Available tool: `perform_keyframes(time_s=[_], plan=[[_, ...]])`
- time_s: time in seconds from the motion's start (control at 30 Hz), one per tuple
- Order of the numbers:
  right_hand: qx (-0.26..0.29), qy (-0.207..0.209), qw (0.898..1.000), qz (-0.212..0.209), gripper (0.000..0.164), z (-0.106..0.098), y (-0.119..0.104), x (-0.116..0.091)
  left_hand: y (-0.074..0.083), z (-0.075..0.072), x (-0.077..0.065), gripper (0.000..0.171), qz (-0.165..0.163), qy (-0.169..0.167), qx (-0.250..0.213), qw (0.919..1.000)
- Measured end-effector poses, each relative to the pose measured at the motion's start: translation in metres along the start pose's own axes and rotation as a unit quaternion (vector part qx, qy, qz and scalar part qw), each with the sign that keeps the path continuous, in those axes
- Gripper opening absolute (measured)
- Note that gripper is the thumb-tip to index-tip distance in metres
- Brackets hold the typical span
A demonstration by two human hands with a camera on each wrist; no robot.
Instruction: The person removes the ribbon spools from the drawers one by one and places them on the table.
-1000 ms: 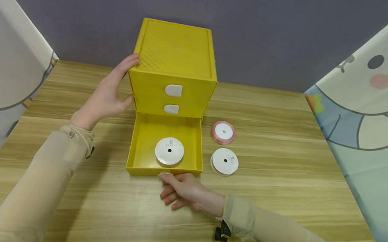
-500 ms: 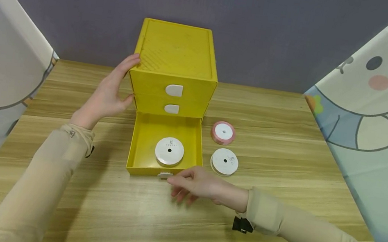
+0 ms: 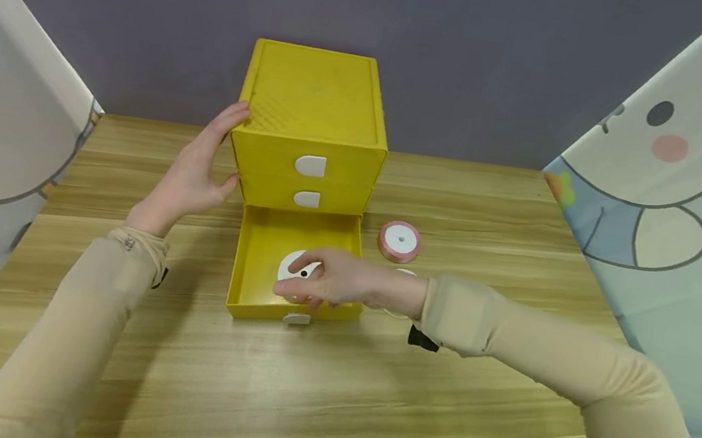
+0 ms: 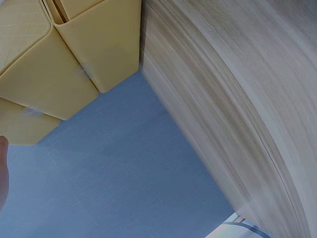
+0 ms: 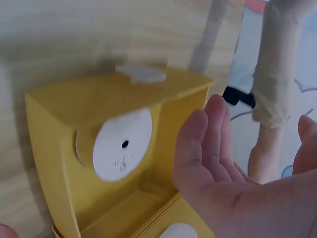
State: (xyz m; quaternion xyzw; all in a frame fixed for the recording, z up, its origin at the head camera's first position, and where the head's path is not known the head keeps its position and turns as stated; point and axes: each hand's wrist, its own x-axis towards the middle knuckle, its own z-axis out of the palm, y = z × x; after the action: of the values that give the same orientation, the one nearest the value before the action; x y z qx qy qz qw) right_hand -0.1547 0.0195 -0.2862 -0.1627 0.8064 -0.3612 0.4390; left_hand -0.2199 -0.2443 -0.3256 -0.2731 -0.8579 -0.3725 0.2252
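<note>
A yellow drawer cabinet (image 3: 314,98) stands at the back of the wooden table, its bottom drawer (image 3: 241,263) pulled out. Against the cabinet's left side rests my left hand (image 3: 187,177), fingers along the top edge and thumb lower down. My right hand (image 3: 343,278) is over the drawer with fingers loosely bent and apart. Below it a white ribbon spool (image 5: 121,153) lies in the drawer, partly covered by the hand in the head view. In the right wrist view the fingers (image 5: 190,141) are apart from the spool.
A pink ribbon spool (image 3: 399,241) lies on the table right of the cabinet. Nearer, a second white spool (image 3: 407,271) is mostly hidden behind my right wrist. The drawer's white pull tab (image 3: 296,318) sticks out in front. A grey wall (image 3: 480,65) rises behind the table.
My right hand has let go of the drawer's pull tab and moved up and over the drawer, above the white spool. My left hand stays on the cabinet.
</note>
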Motion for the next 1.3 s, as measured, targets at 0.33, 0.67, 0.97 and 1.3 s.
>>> perform_keyframes(time_s=[0.33,0.67,0.97,1.3], plan=[[-0.077,0.009,0.996,0.04,0.072,-0.009,-0.022,0.034,0.001,-0.002,-0.002,0.09,-0.001,0.0,0.002,1.0],[-0.124,0.015,0.991,0.05,0.081,-0.013,-0.023,0.051,0.0,-0.002,-0.003,0.089,-0.001,-0.001,-0.001,1.0],[-0.265,0.071,0.962,0.011,0.083,-0.013,-0.013,0.063,0.001,-0.001,-0.001,0.089,-0.002,0.0,-0.002,1.0],[-0.333,0.045,0.941,0.032,0.096,-0.001,-0.005,0.077,-0.001,0.0,-0.001,0.09,0.001,0.003,-0.009,1.0]])
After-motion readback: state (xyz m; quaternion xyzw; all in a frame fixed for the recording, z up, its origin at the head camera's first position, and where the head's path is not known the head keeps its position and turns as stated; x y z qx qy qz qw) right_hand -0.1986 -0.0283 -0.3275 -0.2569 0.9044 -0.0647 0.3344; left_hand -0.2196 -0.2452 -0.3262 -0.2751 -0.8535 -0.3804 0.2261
